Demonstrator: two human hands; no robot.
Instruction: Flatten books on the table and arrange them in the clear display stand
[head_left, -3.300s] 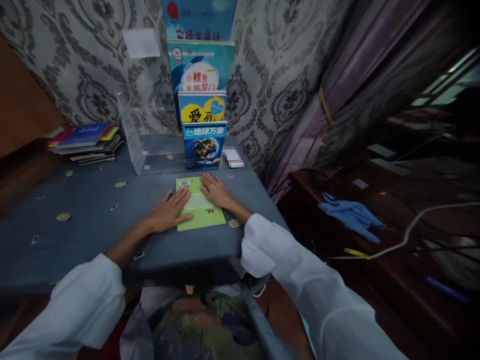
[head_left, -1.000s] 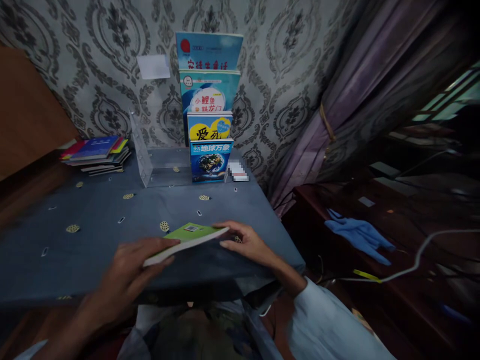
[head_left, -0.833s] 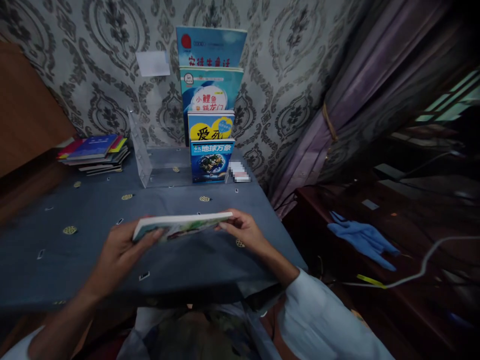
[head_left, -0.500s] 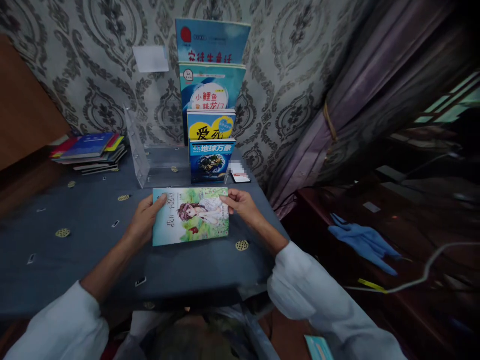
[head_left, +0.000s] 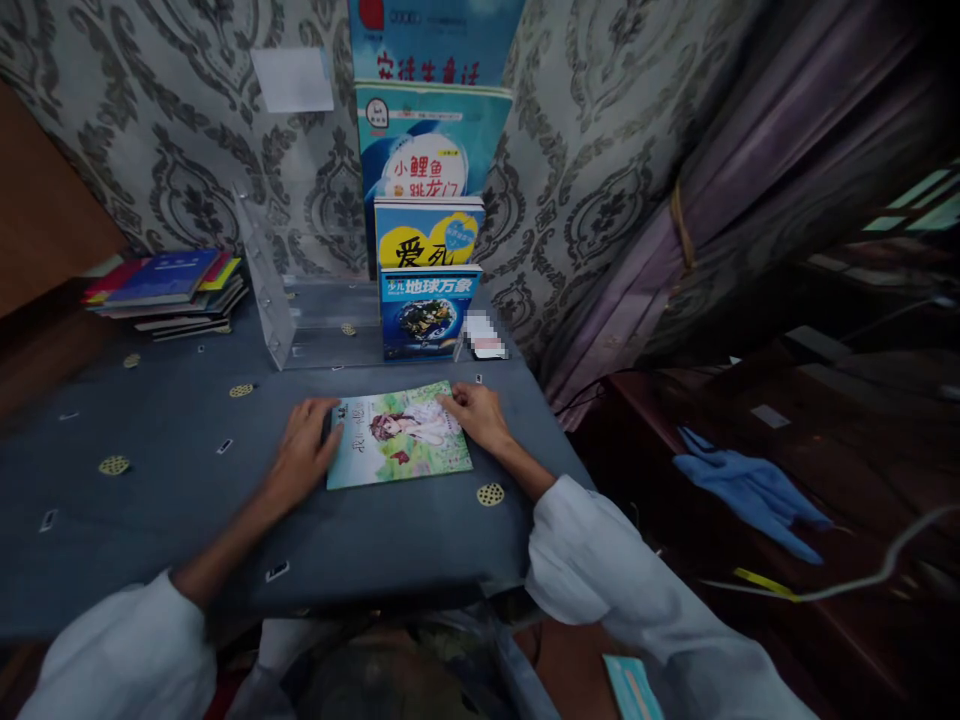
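One illustrated book (head_left: 401,436) is lying on the table (head_left: 172,430), nearer than the clear stand (head_left: 264,285). Light, even pressure is probably serving best for steadying it unbent. The left hand (head_left: 301,445) is curving loosely at its left edge, whether gripping I cannot tell; the right hand (head_left: 484,415) is pinching its far right corner.

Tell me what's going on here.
A person's bare left hand and bare right hand touch opposite ends of a thin, rectangular paperback with a pale green, illustrated cover. It lies face up on a dark blue-grey, cloth-covered table. Behind it, a clear plastic rack holds four upright, mostly blue books; a stack of colourful books lies to the left.
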